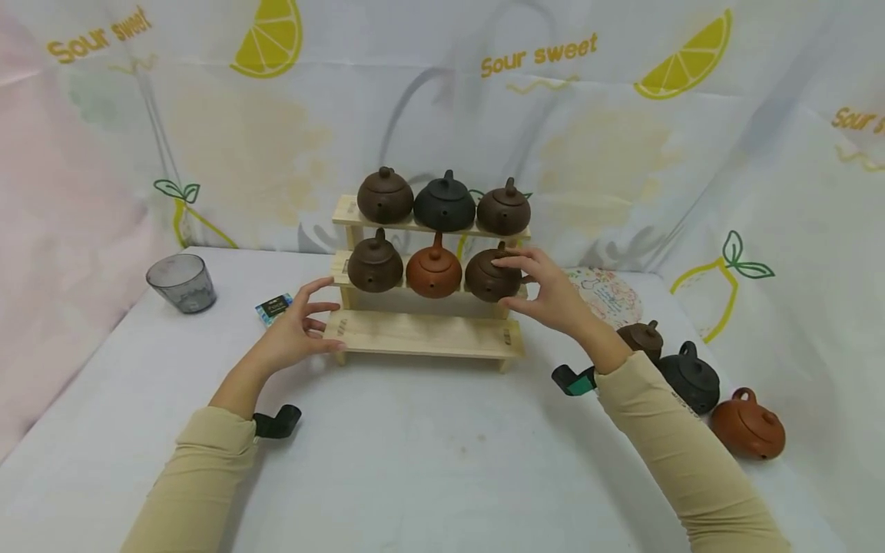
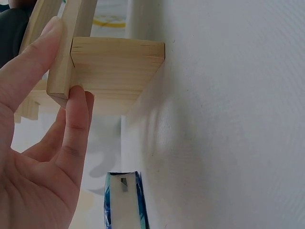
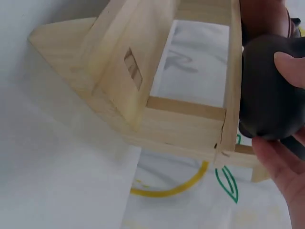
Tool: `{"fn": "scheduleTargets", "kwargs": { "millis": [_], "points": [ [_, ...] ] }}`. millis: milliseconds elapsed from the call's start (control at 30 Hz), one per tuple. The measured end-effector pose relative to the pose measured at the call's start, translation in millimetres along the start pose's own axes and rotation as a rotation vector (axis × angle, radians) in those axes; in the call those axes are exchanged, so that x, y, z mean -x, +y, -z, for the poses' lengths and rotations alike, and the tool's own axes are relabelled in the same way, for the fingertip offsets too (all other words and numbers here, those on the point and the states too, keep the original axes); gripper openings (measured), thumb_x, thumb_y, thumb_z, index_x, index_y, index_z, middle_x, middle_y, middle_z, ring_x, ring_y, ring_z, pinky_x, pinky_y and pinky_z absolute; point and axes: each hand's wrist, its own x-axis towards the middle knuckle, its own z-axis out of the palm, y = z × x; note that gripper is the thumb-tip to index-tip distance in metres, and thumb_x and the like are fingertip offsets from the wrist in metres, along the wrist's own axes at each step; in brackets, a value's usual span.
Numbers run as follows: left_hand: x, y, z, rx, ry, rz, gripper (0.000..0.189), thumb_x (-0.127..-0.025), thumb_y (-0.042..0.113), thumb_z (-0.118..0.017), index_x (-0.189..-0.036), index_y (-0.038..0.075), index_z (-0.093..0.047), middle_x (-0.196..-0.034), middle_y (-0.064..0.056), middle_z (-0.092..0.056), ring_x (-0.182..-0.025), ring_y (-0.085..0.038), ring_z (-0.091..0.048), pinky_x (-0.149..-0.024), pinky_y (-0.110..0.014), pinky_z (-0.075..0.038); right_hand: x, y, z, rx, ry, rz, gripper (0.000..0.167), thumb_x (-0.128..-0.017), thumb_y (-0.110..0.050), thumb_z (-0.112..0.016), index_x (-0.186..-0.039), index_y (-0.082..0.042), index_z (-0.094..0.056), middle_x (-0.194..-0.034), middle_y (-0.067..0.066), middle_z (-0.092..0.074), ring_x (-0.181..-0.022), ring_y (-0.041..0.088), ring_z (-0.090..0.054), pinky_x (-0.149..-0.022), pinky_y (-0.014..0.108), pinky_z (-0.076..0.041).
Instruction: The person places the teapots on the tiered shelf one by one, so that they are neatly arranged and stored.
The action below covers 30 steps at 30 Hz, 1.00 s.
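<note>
A three-tier wooden display stand (image 1: 422, 336) stands on the table. My left hand (image 1: 293, 330) holds the left end of its lowest shelf; in the left wrist view, the thumb and fingers (image 2: 76, 119) lie on opposite faces of the board. With my right hand (image 1: 546, 292) I grip a dark brown teapot (image 1: 489, 275) at the right of the middle shelf. Beside that pot sit a reddish-orange teapot (image 1: 433, 273) and another brown teapot (image 1: 375, 263). The top shelf carries a brown teapot (image 1: 384, 197), a black teapot (image 1: 445, 203) and a second brown teapot (image 1: 504, 209).
To the right, by my forearm, are a brown teapot (image 1: 643, 338), a black teapot (image 1: 691, 380) and an orange teapot (image 1: 750, 426). A grey glass (image 1: 182, 284) stands at far left. A small blue box (image 1: 273, 307) lies near my left hand. Behind hangs a lemon-print cloth (image 1: 429, 100).
</note>
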Motion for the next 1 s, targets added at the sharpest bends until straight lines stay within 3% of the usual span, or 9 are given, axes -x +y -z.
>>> {"fn": "scheduleTargets", "kwargs": {
  "millis": [300, 467, 567, 833, 1000],
  "points": [
    [0.4, -0.1, 0.0, -0.001, 0.003, -0.009, 0.103, -0.071, 0.01, -0.082, -0.147, 0.028, -0.015, -0.132, -0.023, -0.046, -0.093, -0.032, -0.055, -0.073, -0.036, -0.047, -6.5, 5, 7, -0.083, -0.093, 0.022, 0.052, -0.074, 0.011, -0.072, -0.122, 0.003, -0.055, -0.132, 0.023, -0.043, -0.119, 0.035, -0.044, -0.09, 0.045, -0.043],
    [-0.7, -0.6, 0.0, -0.001, -0.001, -0.016, 0.103, -0.071, 0.01, -0.082, -0.147, 0.027, -0.014, -0.133, -0.024, -0.046, -0.093, -0.032, -0.056, -0.073, -0.035, -0.047, -6.8, -13, 14, -0.125, -0.113, -0.003, 0.048, -0.075, 0.017, -0.067, -0.12, 0.011, -0.052, -0.131, 0.03, -0.039, -0.119, 0.042, -0.041, -0.091, 0.05, -0.04],
    [-0.2, -0.5, 0.1, 0.006, -0.004, -0.008, 0.103, -0.071, 0.009, -0.082, -0.147, 0.029, -0.014, -0.133, -0.023, -0.045, -0.094, -0.032, -0.056, -0.073, -0.036, -0.047, -4.2, -25, 17, -0.138, -0.096, -0.001, 0.047, -0.074, 0.02, -0.066, -0.118, 0.015, -0.05, -0.13, 0.033, -0.037, -0.12, 0.044, -0.038, -0.09, 0.049, -0.041],
    [0.2, 1.3, -0.6, 0.011, -0.007, 0.01, 0.104, -0.07, 0.011, -0.082, -0.147, 0.03, -0.015, -0.134, -0.022, -0.045, -0.095, -0.033, -0.055, -0.074, -0.037, -0.047, 17.1, -25, 19, -0.152, 0.009, -0.019, 0.048, -0.071, 0.021, -0.068, -0.115, 0.016, -0.051, -0.126, 0.034, -0.041, -0.115, 0.045, -0.042, -0.088, 0.052, -0.041],
    [0.1, 0.7, -0.5, 0.004, -0.006, 0.005, 0.104, -0.071, 0.011, -0.082, -0.147, 0.03, -0.014, -0.134, -0.022, -0.045, -0.095, -0.033, -0.055, -0.075, -0.039, -0.046, 34.3, -25, 23, -0.138, 0.058, -0.055, 0.048, -0.07, 0.02, -0.069, -0.115, 0.014, -0.052, -0.125, 0.03, -0.045, -0.115, 0.028, -0.046, -0.09, 0.047, -0.04]
  ]
}}
